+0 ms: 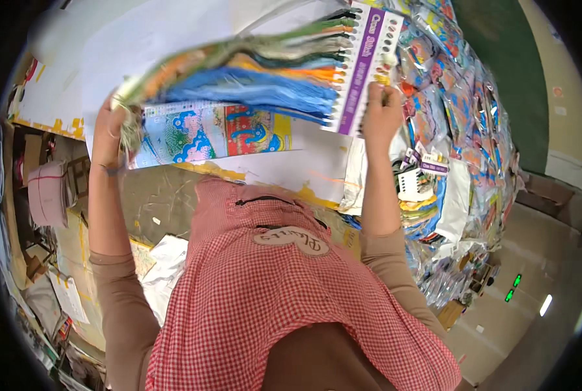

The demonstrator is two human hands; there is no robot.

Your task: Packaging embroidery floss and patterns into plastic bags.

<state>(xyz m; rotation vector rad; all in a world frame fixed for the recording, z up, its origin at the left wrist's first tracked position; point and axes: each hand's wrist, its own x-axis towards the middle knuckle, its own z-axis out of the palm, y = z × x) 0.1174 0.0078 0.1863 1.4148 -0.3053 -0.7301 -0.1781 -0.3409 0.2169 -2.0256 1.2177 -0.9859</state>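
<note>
A hank of embroidery threads [252, 85] in green, grey, orange and blue stretches between my two hands above the table. The strands hang from holes along a white and purple thread card [361, 68]. My right hand [383, 111] pinches the card at its right edge. Around the gathered loose ends of the threads at the left, my left hand [112, 130] is closed. Beneath the threads lies a colourful printed pattern sheet [193, 138] with blue, pink, red and yellow areas, partly covered by them.
To the right rises a large heap of clear plastic packets [460, 104] with colourful contents. Beside my right forearm lie more threads on cards [421, 189]. White paper covers the table [317, 173], whose edge shows worn yellow. A pink bundle [48, 194] sits at the far left.
</note>
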